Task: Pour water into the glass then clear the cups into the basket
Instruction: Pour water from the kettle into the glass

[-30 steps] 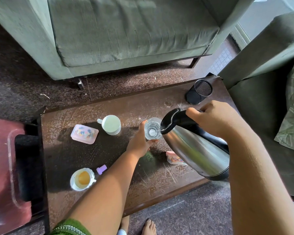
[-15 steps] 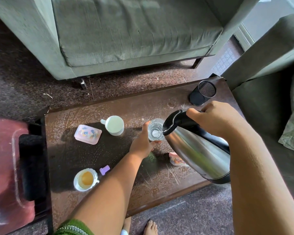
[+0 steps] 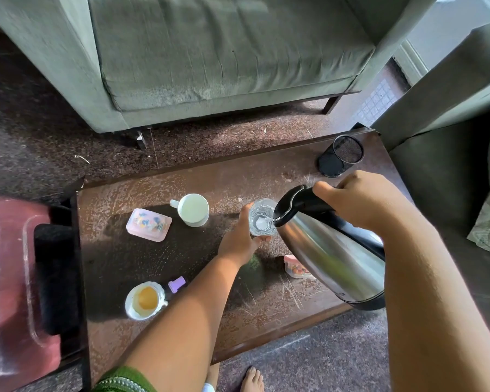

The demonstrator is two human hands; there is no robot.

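A clear glass (image 3: 262, 217) stands near the middle of the brown table (image 3: 142, 261), and my left hand (image 3: 239, 239) grips its near side. My right hand (image 3: 362, 200) holds the black handle of a steel kettle (image 3: 331, 250), tilted so its spout sits over the glass rim; water runs into the glass. A pale green mug (image 3: 193, 209) stands left of the glass. A white cup with orange liquid (image 3: 145, 300) sits at the table's near left. A dark red basket (image 3: 14, 287) with a black handle lies off the table's left end.
A pink lidded box (image 3: 149, 224) lies left of the mug, a small purple piece (image 3: 176, 284) beside the white cup, and a pink packet (image 3: 294, 267) under the kettle. A black mesh holder (image 3: 340, 155) stands at the far right corner. Green sofas stand behind and to the right.
The kettle has tipped further and its spout has come over the glass rim; water is now running in. My left hand stays on the glass.
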